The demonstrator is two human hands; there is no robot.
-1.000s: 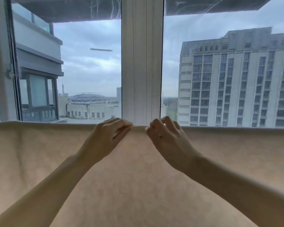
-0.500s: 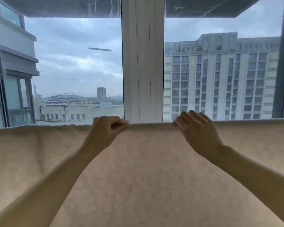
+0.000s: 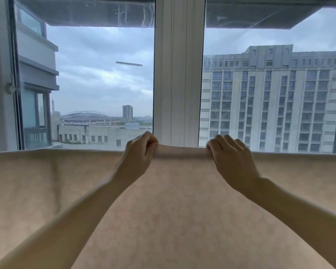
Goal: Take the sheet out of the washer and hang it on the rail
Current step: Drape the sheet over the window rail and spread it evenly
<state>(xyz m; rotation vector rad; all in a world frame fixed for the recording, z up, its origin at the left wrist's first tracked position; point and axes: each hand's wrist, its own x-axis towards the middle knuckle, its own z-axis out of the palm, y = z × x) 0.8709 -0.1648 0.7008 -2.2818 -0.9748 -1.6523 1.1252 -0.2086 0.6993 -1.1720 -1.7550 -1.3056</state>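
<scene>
The pale peach sheet (image 3: 173,210) hung spread across the whole width of the view, its top fold running level below the window glass; whatever carried it lay hidden under the cloth. Both hands gripped that top fold near its middle, a little apart. The left hand (image 3: 137,152) had its fingers curled round the cloth, and the right hand (image 3: 233,158) had its fingers hooked over the fold. Between them a short stretch of the fold stood slightly raised, in front of the white window post (image 3: 178,74). The sheet fell away below both forearms.
</scene>
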